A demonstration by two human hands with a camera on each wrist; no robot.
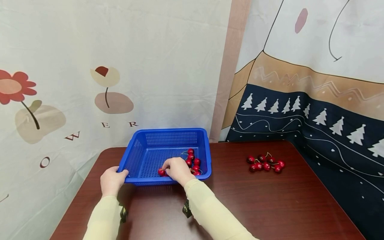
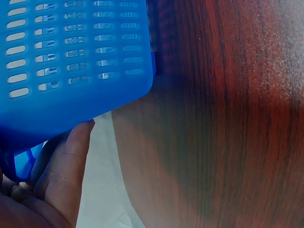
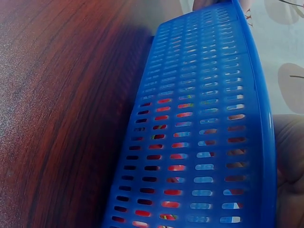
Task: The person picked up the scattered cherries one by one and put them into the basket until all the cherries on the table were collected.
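Observation:
A blue plastic basket [image 1: 171, 133] with slotted walls stands at the back of the table, its near side toward me. My left hand [image 1: 112, 180] grips its near left corner, thumb over the rim; in the left wrist view, fingers [image 2: 71, 166] lie under that rim. Inside the basket, my right hand [image 1: 177, 169] reaches over the near rim, its curled fingers pinching at a red cherry [image 1: 161, 172] by the front wall. More cherries [image 1: 190, 157] lie along the basket's right side, partly behind the right hand. Red patches show through the slotted wall [image 3: 190, 142] in the right wrist view.
A separate cluster of dark red cherries [image 1: 265, 163] with green stems lies on the brown wooden table [image 1: 255, 200], right of the basket. Behind the table hang a pale printed cloth [image 1: 168, 66] and a dark blue one with white trees [image 1: 300, 123].

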